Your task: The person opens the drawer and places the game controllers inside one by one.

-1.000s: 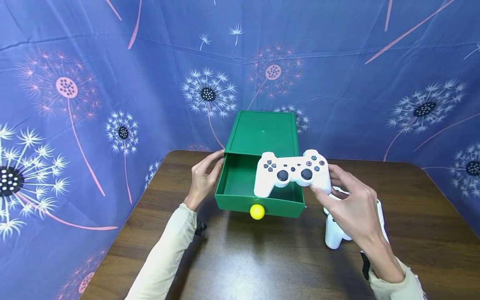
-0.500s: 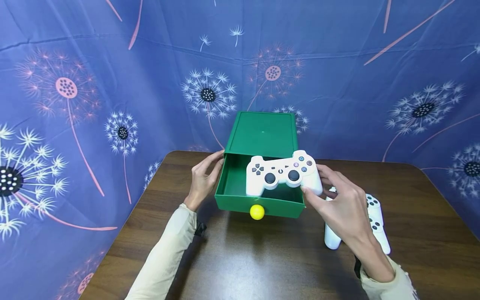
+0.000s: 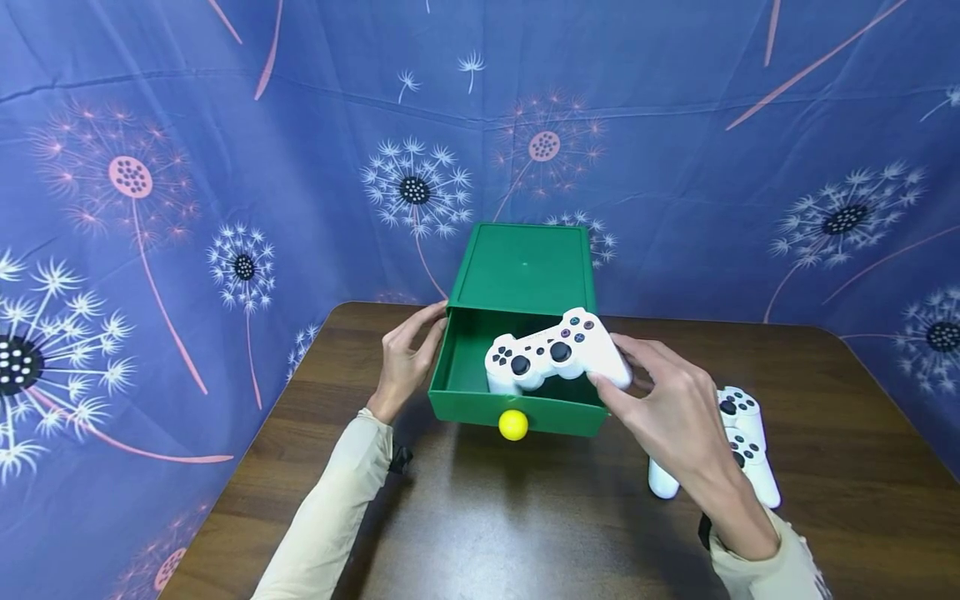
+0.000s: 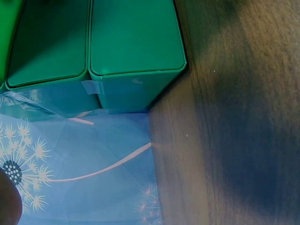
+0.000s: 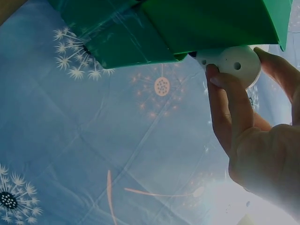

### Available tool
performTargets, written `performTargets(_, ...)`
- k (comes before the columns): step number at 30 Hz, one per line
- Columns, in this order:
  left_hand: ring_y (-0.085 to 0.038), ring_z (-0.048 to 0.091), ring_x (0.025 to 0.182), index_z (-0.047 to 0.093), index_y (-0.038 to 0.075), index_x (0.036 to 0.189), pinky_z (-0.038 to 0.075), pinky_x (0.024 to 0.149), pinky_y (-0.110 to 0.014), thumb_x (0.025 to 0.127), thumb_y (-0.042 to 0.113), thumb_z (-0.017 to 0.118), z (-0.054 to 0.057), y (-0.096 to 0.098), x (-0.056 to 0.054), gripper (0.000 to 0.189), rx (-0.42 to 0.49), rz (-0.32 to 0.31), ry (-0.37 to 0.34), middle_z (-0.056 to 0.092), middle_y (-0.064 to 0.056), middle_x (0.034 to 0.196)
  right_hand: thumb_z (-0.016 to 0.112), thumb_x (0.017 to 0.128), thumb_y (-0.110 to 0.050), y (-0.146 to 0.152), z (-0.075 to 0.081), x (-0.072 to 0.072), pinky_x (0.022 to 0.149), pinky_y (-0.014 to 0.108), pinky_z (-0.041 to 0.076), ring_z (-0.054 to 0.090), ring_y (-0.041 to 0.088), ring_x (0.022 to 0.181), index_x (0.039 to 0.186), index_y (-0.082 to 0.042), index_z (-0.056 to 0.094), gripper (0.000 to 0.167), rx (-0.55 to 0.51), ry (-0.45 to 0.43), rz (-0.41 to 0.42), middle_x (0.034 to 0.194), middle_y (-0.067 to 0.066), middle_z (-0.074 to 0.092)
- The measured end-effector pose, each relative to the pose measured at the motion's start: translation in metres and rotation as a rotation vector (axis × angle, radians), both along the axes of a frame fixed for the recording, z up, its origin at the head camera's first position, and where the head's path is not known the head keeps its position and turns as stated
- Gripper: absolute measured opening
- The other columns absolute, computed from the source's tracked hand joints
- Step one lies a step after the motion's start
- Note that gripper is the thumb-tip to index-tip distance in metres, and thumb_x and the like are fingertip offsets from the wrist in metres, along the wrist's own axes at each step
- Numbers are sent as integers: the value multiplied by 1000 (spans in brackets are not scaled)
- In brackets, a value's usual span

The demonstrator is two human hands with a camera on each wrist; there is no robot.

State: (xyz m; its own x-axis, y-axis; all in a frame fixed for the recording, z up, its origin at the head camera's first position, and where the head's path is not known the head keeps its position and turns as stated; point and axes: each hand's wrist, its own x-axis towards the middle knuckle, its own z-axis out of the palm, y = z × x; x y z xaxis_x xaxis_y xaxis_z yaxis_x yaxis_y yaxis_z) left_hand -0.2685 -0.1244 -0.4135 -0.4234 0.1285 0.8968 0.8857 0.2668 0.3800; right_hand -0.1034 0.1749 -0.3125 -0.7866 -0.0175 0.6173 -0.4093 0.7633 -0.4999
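Note:
My right hand [image 3: 678, 412] pinches a white game controller [image 3: 551, 354] by its right grip. The controller's left end dips into the pulled-out green drawer [image 3: 480, 403], with its button face up and tilted. In the right wrist view, fingers and thumb hold the rounded end of the controller [image 5: 241, 65] beside the green wall. My left hand [image 3: 405, 358] touches the left front edge of the green cabinet [image 3: 525, 267] with its fingertips, fingers fairly straight. The left wrist view has the cabinet's green side [image 4: 136, 37] but barely any of that hand.
A yellow round knob [image 3: 513, 425] sticks out from the drawer front. Another white controller [image 3: 750, 450] lies on the brown wooden table [image 3: 480, 533] at the right, partly behind my right hand. A blue dandelion-print cloth [image 3: 315, 167] hangs behind the table.
My right hand has carried the controller left and lower, tilting it so that its left end goes down into the drawer. The left hand stays in place.

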Motion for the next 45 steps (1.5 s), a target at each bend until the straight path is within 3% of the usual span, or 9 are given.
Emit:
performTargets(4,-34,73,103,69,-3,128,58,94,-33,93,-13,70,1,0,0,37,0,-4,-6,73,-17,118,88,79,-4,-2,3,-1,61,35,61,73,29,80,122,5,72,47,33,-18,-16,106,20,74)
performTargets(12,-34,72,104,69,-2,129,58,94,-33,93,-13,70,1,0,1,38,-2,-4,-8,73,-17,119,88,83,-10,-8,7,-3,60,35,58,71,28,78,124,5,71,47,50,-98,-9,107,19,74)
performTargets(24,-35,73,102,70,-4,126,59,92,-34,88,-19,71,1,2,1,41,20,-3,18,74,-18,116,87,84,-14,-12,6,-3,61,38,59,74,29,81,125,5,71,48,57,-136,-10,111,20,73)
performTargets(34,-32,73,102,70,-3,127,59,92,-32,92,-13,71,1,-1,2,36,-3,-7,-5,73,-17,120,87,85,-14,-16,3,-1,58,34,57,72,27,79,127,7,69,50,86,-107,15,113,21,72)
performTargets(45,-33,73,101,69,-3,128,59,91,-32,91,-15,70,0,-1,0,38,-5,-7,9,73,-17,120,87,84,-11,-18,2,0,61,41,62,73,30,82,126,8,69,49,89,-95,17,115,24,71)
